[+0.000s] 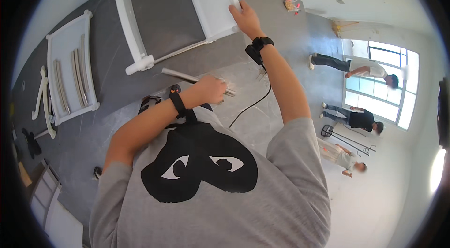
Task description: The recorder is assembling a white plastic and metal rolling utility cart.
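Observation:
My right hand (246, 19) grips the edge of a white shelf panel (211, 2), thumb on top. That panel belongs to a white frame, with a white side bar (125, 18) to its left. A thin metal rod (180, 53) joins the two along the near side. My left hand (209, 90) is closed around silvery metal tubes (176, 75), whose ends stick out on both sides of it. The tubes lie just short of the frame, low over the floor. How many are in the hand I cannot tell.
At the left lies another white panel (69, 67) with several metal tubes on it, beside curved white pieces (41, 93). A black cable (257, 107) hangs from my right wristband. A small red-and-clear bag (291, 5) lies far off. Three people stand at the right near a window (382, 81).

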`<state>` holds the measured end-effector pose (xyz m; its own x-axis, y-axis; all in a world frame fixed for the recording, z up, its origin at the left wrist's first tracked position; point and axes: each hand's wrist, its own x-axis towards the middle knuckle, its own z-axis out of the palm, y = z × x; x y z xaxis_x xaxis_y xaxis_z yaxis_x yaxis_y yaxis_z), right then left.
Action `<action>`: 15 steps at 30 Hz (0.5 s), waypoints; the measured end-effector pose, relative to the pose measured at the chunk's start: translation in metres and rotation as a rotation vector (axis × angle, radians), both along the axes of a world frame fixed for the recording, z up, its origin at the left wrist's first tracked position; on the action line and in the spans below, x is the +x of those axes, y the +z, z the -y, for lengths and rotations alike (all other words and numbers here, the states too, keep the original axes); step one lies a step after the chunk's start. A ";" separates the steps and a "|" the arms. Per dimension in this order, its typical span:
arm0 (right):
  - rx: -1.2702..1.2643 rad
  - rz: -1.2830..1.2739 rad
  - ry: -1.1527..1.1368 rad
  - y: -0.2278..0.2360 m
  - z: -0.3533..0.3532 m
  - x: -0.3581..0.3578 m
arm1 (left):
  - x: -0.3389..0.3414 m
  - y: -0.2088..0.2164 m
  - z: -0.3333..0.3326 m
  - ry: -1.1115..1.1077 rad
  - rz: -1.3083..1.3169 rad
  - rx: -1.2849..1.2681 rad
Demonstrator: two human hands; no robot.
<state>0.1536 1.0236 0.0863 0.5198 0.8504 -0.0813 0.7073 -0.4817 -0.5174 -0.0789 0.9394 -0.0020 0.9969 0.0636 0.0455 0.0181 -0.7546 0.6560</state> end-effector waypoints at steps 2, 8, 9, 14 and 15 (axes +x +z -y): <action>-0.008 0.072 0.009 -0.004 -0.003 -0.006 | -0.026 -0.014 -0.013 -0.017 -0.197 -0.108; 0.009 0.196 -0.039 -0.012 -0.007 -0.003 | -0.140 -0.089 -0.073 0.190 -0.604 0.047; 0.064 0.027 0.011 -0.011 0.001 -0.003 | -0.159 -0.075 -0.077 0.347 -0.812 -0.230; 0.106 0.136 -0.049 -0.012 0.013 0.012 | -0.298 -0.089 -0.081 0.827 -0.731 -0.861; 0.154 0.200 -0.062 -0.012 0.014 0.005 | -0.322 -0.085 -0.077 0.970 -0.621 -0.899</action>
<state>0.1585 1.0097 0.0743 0.5644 0.8106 0.1562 0.7742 -0.4540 -0.4411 -0.4009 1.0166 -0.0868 0.3912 0.4819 -0.7841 0.7202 0.3701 0.5868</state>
